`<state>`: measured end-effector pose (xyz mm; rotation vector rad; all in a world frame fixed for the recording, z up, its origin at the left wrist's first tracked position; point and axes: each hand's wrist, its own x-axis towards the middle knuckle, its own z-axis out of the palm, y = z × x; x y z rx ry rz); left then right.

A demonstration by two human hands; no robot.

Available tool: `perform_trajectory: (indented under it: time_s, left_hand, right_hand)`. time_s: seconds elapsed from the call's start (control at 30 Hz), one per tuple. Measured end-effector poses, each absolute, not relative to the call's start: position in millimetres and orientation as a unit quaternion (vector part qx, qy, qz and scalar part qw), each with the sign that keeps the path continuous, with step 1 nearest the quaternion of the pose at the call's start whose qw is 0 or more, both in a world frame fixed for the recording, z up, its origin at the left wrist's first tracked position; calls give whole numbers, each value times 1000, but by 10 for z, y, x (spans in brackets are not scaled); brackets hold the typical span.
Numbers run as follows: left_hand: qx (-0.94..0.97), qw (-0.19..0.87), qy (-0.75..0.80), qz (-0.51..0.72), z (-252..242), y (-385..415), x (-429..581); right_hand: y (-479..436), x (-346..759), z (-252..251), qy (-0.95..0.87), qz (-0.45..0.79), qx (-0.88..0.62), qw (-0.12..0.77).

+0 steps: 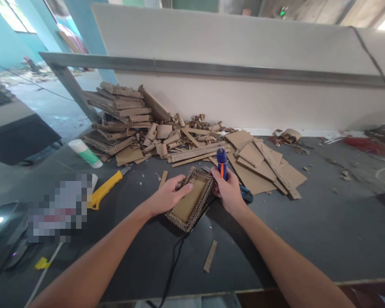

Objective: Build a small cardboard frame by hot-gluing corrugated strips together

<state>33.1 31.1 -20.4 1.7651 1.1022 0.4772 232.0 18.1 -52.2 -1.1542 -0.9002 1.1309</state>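
Observation:
A small rectangular cardboard tray (189, 201) with corrugated walls lies tilted on the dark table. My left hand (170, 194) grips its left wall, thumb over the inside. At the tray's upper right corner, my right hand (227, 190) is closed around an upright blue tool with an orange stripe (222, 162); its lower end is hidden by the fingers. Beside that hand lies a blue and black object (246, 194), partly covered, its kind unclear. A black cord (176, 252) runs from under the tray toward the table's front edge.
Stacked cardboard trays (122, 111) stand at the back left, beside rolled cardboard scraps (167, 137). Flat cardboard pieces (259, 162) lie right of centre. On the left are a yellow-handled knife (107, 190) and a white-and-green tube (85, 153). A cardboard strip (210, 256) lies in front.

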Motion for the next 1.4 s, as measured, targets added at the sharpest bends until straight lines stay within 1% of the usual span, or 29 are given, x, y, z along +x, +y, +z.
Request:
perform_trajectory:
  time_s: [0.1,0.23,0.43,0.7,0.9,1.07,1.17,1.27,1.4]
  left_hand:
    - [727,485,445,196,-191,327,297]
    - [733,483,429,214,-154,349,252]
    - [782,411,416,213,-77,335,203]
    - [830,275,417,246,-38,301,156]
    - [850,247,405,227,-64,322,139]
    - [834,248,437,227,-72,347,128]
    - [815,270,448,248,-59,365,98]
    - [803,293,450,260,-32,391,73]
    - [796,278,491,219,-29,433,76]
  right_hand:
    - [175,2328,-446,-334,530,-473,619]
    - [161,2363,-405,-366,553,-432,612]
    - [103,2404,-438,-433,604,-383,548]
    - [45,2449,-382,-428,648,-339,531]
    - [18,2458,-328,-430,670,-327,509]
    - [28,2423,-330,-412,656,-340,533]
    - [49,2422,-332,-402,648,-352,543]
    - [88,2435,-347,-375,624,-369,578]
    - [159,2441,-402,-330,574,-414,625]
